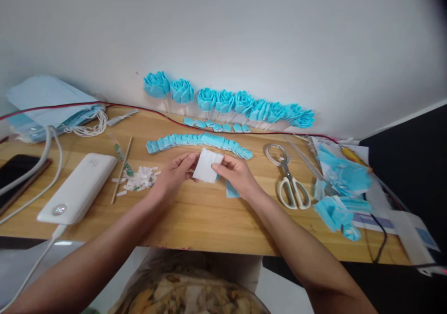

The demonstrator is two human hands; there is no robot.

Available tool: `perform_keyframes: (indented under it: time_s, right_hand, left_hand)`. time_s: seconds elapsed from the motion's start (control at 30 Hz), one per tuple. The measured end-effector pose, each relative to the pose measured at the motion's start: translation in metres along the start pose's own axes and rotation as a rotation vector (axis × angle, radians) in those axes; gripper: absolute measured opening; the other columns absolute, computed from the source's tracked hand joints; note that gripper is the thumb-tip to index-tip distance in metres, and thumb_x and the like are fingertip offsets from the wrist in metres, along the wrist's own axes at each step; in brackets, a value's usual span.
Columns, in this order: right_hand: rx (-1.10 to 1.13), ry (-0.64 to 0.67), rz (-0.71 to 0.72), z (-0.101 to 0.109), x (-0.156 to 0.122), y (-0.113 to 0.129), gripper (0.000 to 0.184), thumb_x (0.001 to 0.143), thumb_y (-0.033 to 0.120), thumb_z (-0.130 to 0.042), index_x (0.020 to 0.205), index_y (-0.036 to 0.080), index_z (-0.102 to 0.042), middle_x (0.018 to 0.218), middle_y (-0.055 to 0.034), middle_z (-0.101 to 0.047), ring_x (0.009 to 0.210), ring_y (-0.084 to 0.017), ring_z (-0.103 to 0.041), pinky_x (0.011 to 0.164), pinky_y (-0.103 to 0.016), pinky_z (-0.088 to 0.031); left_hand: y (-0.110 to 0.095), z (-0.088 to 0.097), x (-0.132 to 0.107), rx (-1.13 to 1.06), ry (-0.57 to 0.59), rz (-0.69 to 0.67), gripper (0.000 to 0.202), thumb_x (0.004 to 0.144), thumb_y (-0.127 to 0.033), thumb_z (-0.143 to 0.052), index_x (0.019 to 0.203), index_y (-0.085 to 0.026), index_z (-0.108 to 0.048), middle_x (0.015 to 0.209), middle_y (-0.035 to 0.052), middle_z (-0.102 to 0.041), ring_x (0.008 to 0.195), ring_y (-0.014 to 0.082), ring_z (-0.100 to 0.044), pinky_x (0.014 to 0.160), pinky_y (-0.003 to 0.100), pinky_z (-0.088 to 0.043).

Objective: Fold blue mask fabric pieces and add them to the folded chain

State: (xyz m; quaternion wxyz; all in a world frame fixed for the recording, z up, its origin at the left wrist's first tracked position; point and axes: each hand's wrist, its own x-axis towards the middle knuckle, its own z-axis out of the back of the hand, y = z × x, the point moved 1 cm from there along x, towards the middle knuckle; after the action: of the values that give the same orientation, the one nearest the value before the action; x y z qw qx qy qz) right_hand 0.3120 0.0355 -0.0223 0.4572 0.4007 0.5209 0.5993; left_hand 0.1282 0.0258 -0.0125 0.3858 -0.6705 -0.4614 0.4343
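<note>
Both hands hold a small white square piece of fabric (pixel 206 166) above the middle of the wooden table (pixel 195 216). My left hand (pixel 173 175) pinches its left edge. My right hand (pixel 234 174) pinches its right edge with thumb and fingers. A blue square piece (pixel 231 190) lies on the table under my right hand. Just beyond the hands runs a curved row of folded blue petals (pixel 199 142). Several blue fabric roses (pixel 223 100) on sticks lean against the wall behind it.
White-handled scissors (pixel 291 183) and a tape roll (pixel 275 153) lie to the right, beside a pile of blue scraps (pixel 340 193). At left are a white power bank (pixel 78 188), a wooden stick (pixel 121 176), white paper bits (pixel 139 179), a phone (pixel 16 174) and stacked blue masks (pixel 49 102).
</note>
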Motion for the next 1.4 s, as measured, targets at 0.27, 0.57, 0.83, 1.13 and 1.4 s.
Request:
perform_keyframes:
  time_s: [0.27, 0.57, 0.83, 1.13, 1.4]
  right_hand:
    - [-0.102, -0.002, 0.020, -0.002, -0.002, 0.005, 0.030, 0.080, 0.045, -0.068, 0.066, 0.021, -0.055, 0.064, 0.0026, -0.052, 0.062, -0.013, -0.048, 0.060, -0.027, -0.040]
    - [-0.034, -0.039, 0.003, 0.002, 0.000, 0.005, 0.032, 0.081, 0.046, -0.067, 0.066, 0.020, -0.057, 0.063, 0.0035, -0.049, 0.061, -0.012, -0.045, 0.061, -0.026, -0.039]
    - [-0.025, -0.079, 0.021, 0.002, 0.000, 0.006, 0.029, 0.080, 0.050, -0.068, 0.083, 0.021, -0.068, 0.070, 0.0005, -0.060, 0.066, -0.014, -0.053, 0.063, -0.027, -0.045]
    - [-0.141, -0.059, 0.106, 0.002, -0.002, 0.012, 0.023, 0.082, 0.043, -0.066, 0.080, 0.021, -0.070, 0.069, 0.0001, -0.061, 0.063, -0.014, -0.054, 0.061, -0.027, -0.046]
    - [-0.216, -0.013, 0.145, 0.002, -0.006, 0.013, 0.019, 0.084, 0.039, -0.067, 0.081, 0.022, -0.072, 0.068, 0.0003, -0.063, 0.063, -0.014, -0.054, 0.060, -0.027, -0.043]
  left_hand:
    - [-0.001, 0.007, 0.003, 0.194, -0.007, -0.092, 0.039, 0.070, -0.043, -0.079, 0.095, -0.015, -0.064, 0.077, 0.0012, -0.064, 0.063, 0.0120, -0.056, 0.052, 0.023, -0.048]
    - [0.001, 0.012, 0.003, 0.034, -0.052, -0.099, 0.031, 0.069, -0.042, -0.081, 0.073, -0.015, -0.065, 0.061, -0.0017, -0.060, 0.054, 0.0079, -0.051, 0.053, 0.021, -0.040]
    - [-0.001, 0.008, 0.000, 0.146, -0.036, -0.163, 0.031, 0.070, -0.044, -0.079, 0.072, -0.016, -0.065, 0.060, -0.0025, -0.058, 0.053, 0.0083, -0.048, 0.053, 0.022, -0.040]
    - [-0.006, 0.009, -0.001, 0.262, -0.053, -0.194, 0.032, 0.083, -0.048, -0.065, 0.083, -0.017, -0.073, 0.066, -0.0002, -0.059, 0.064, 0.0131, -0.053, 0.063, 0.025, -0.045]
    - [-0.005, 0.010, -0.001, 0.328, -0.048, -0.165, 0.036, 0.084, -0.050, -0.061, 0.099, -0.021, -0.076, 0.103, 0.0073, -0.075, 0.094, 0.0223, -0.064, 0.083, 0.032, -0.050]
